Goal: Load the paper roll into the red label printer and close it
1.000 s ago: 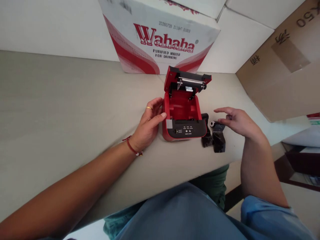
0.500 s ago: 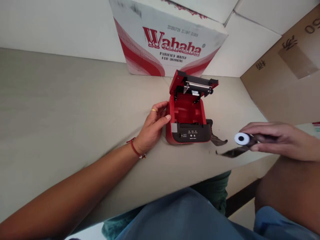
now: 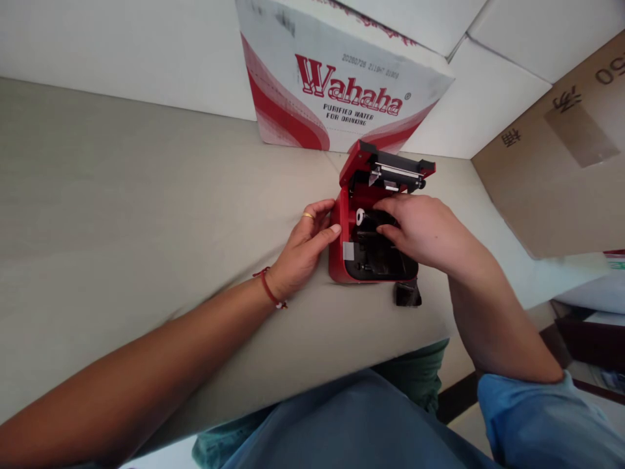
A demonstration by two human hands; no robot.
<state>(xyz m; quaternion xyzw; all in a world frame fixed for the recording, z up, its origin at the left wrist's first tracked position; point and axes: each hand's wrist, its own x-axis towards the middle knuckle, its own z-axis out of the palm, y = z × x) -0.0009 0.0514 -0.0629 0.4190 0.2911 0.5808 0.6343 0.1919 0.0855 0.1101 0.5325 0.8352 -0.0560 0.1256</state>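
Observation:
A small red and black label printer (image 3: 336, 260) stands on the table with its lid (image 3: 364, 159) raised. Against its left wall rests my left hand (image 3: 303, 251), thumb at the upper edge and fingers curled on the side. My right hand (image 3: 430, 228) reaches into the open bay from the right, pinching a black ribbon roll (image 3: 372, 220) with a white core end facing left. The dark film of the roll hangs over the printer's front panel and hides its buttons. A dark scrap of film (image 3: 408, 293) lies by the front right corner.
A white and red water carton (image 3: 349, 98) stands right behind the printer. White boxes (image 3: 508, 98) are stacked beyond it, and a brown carton (image 3: 561, 195) is at the right. The table's front edge runs close to my lap.
My right hand has moved left with the ribbon roll, from beside the printer into its open bay. The film now lies across the front panel. My left hand stays at the printer's side.

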